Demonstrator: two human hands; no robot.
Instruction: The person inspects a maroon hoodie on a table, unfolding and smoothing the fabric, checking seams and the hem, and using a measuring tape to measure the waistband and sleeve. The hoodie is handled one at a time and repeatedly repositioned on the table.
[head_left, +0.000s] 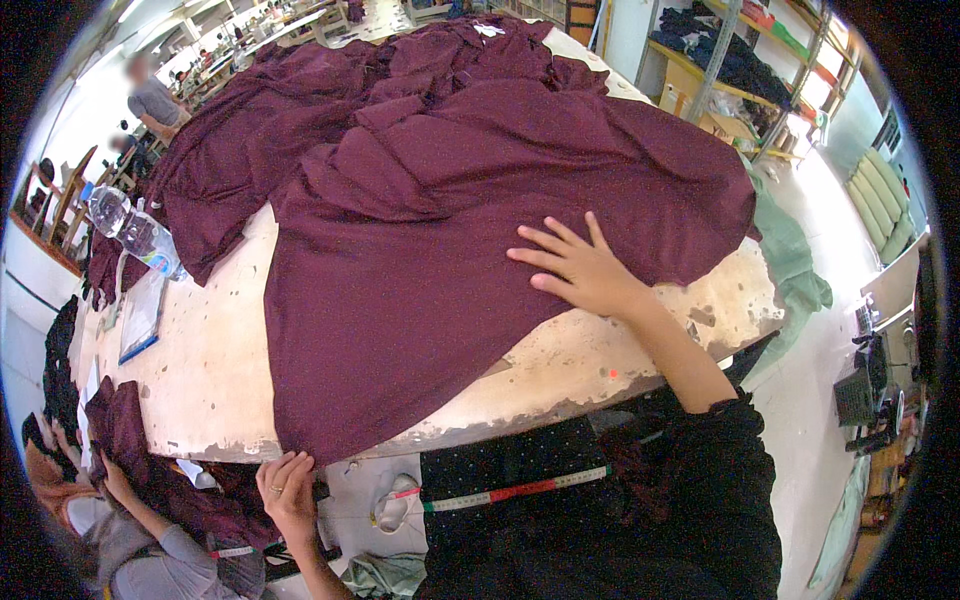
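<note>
A large maroon fabric (400, 290) spreads over the pale, worn table (210, 370), smooth near me and bunched into folds toward the far side. My left hand (288, 490) is at the table's front edge, its fingers closed on the near corner of the cloth. Farther right, my right hand (580, 270) lies flat on the fabric with fingers spread, holding nothing. The cloth's near edge runs slantwise from the left hand up past the right wrist.
A water bottle (135, 232) and a blue-edged clear case (144, 315) are on the table's left. A co-worker (170, 560) in grey handles maroon cloth at lower left. Green cloth (795, 270) hangs off the right end; shelves (735, 60) stand behind. A tape measure (520, 490) crosses my lap.
</note>
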